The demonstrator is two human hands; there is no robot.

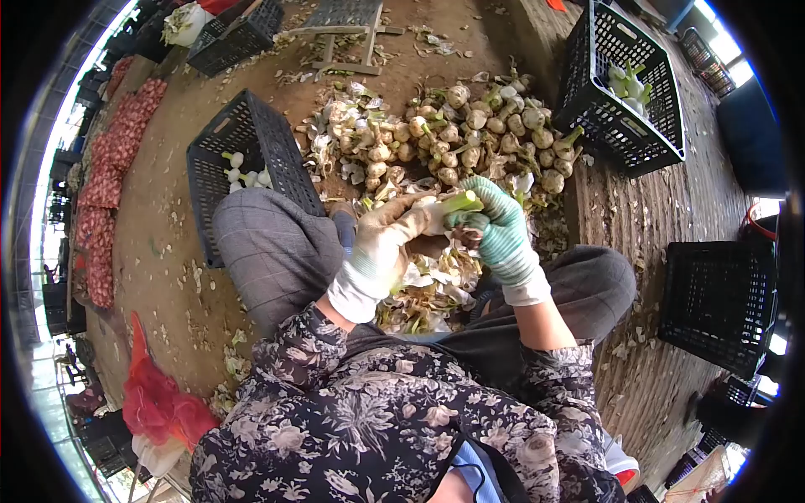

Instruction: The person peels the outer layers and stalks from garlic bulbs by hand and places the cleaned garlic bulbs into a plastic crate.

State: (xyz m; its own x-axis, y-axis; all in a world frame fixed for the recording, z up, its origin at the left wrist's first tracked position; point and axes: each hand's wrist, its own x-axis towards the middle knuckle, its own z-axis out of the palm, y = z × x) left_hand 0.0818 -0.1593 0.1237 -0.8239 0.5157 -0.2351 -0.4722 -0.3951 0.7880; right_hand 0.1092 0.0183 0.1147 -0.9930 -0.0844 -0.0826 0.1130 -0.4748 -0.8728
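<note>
2 gloved hands meet over the person's lap with 1 garlic bulb [436, 214] between them, its green stem pointing toward the right. The left hand [386, 239], in a pale, tan-stained glove, has its fingers curled around the white bulb end, with the thumb lying along it. The right hand [496, 228], in a green-striped glove, is bent in around the stem end, leaving little gap between fingers and thumb. Something brown shows at its fingertips; whether that is dry skin or soiled fabric, I cannot tell.

Below the hands, loose husks [429, 289] lie heaped between the person's knees. Just beyond the hands, a pile of untrimmed garlic [470, 126] spreads over the ground, bulbs and stems jumbled together. 2 black crates flank that pile: the left crate [289, 155] stands beside the left knee with pale, cleaned bulbs [243, 176] in it, and the right crate [608, 138] stands farther out with a small cluster of green-stemmed bulbs [629, 88] inside. Well off to the left, red mesh sacks [126, 159] lie in a row, and a crumpled red net [163, 398] lies nearer the person.
</note>
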